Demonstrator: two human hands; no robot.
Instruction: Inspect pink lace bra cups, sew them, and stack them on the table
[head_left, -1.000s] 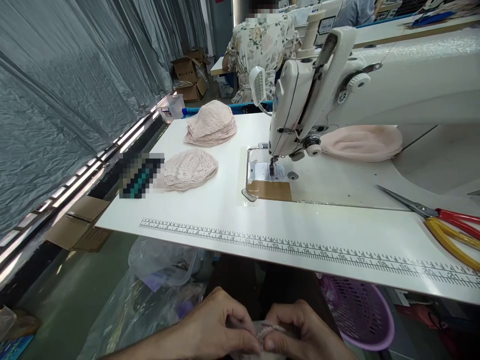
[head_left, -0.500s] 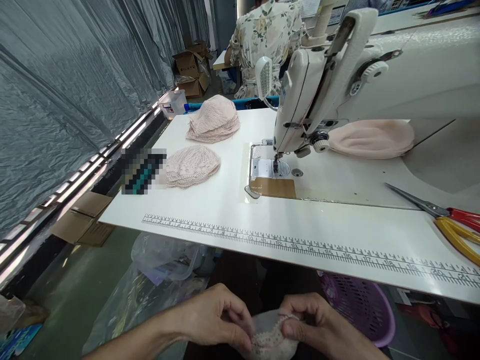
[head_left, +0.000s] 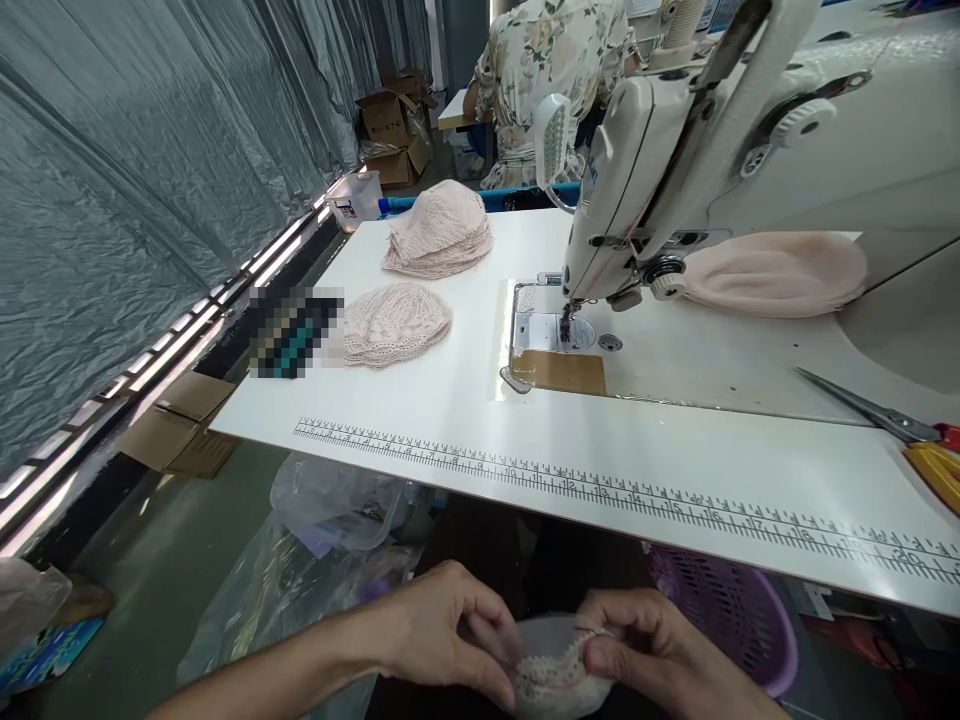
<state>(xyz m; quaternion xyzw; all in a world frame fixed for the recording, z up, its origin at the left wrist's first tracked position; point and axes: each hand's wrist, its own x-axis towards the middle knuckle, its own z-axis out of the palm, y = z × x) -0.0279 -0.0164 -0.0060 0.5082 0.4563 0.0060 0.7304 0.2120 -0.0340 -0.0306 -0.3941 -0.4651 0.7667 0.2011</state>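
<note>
A small pale lace piece (head_left: pixel 559 675) with a sheer part is held low in front of me, below the table's front edge. My right hand (head_left: pixel 649 645) pinches its right side between thumb and fingers. At its left edge is my left hand (head_left: pixel 450 640), fingers curled and slightly blurred; whether they grip the lace is unclear. Two stacks of pink lace pieces, a nearer one (head_left: pixel 397 325) and a farther one (head_left: pixel 441 230), lie on the white table (head_left: pixel 450 410). The sewing machine (head_left: pixel 622 190) stands right of them, and pink padded fabric (head_left: pixel 776 272) lies behind its needle area.
Scissors (head_left: pixel 870 405) lie at the table's right, behind a printed ruler scale (head_left: pixel 600 490). Under the table are a purple basket (head_left: pixel 772 630) and a clear plastic bin (head_left: pixel 330 505). A person in a floral top (head_left: pixel 551 70) is beyond the table. Cardboard boxes (head_left: pixel 180 425) stand left.
The view has shifted, so the table and machine parts sit slightly differently in frame. My left fingers have moved slightly at the lace's edge; my right hand keeps its pinch.
</note>
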